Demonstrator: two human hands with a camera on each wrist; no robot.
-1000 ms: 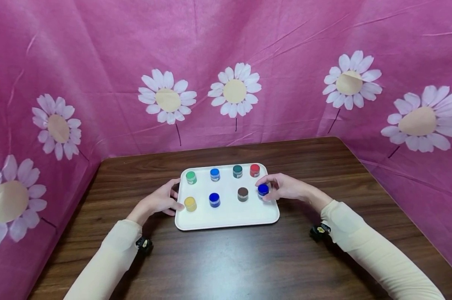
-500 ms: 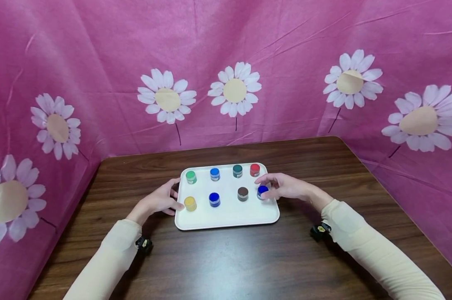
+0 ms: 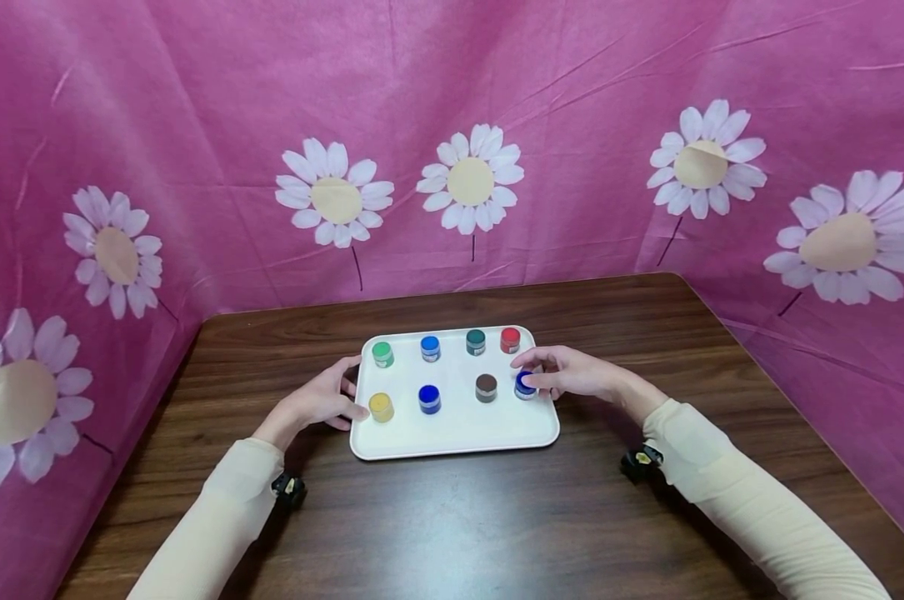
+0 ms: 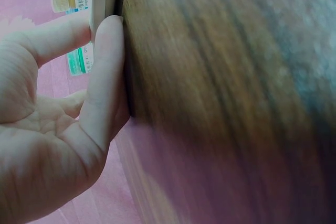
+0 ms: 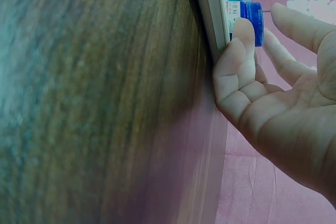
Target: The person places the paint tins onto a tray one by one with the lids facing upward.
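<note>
Several small paint jars stand in two rows on a white tray (image 3: pixel 452 437). In the head view, my left hand (image 3: pixel 324 398) rests at the tray's left edge, thumb tip beside the yellow paint jar (image 3: pixel 381 407). The left wrist view shows its thumb at the rim and a straight finger along the tray's outer side. My right hand (image 3: pixel 571 371) is loosely spread around the dark blue paint jar (image 3: pixel 524 387) at the tray's right edge. In the right wrist view, fingertips lie right beside this blue-lidded jar (image 5: pixel 255 23) while the thumb stands off its lid.
The back row has green (image 3: pixel 382 354), light blue (image 3: pixel 431 348), dark green (image 3: pixel 476 341) and red (image 3: pixel 510 339) jars. Another blue jar (image 3: pixel 429 399) and a brown jar (image 3: pixel 486 387) stand in front. A pink flowered cloth (image 3: pixel 571 225) hangs around the wooden table (image 3: pixel 452 525).
My right thumb has shifted from the near side of the dark blue jar to over its lid in the head view. The left hand, tray and other jars have stayed put.
</note>
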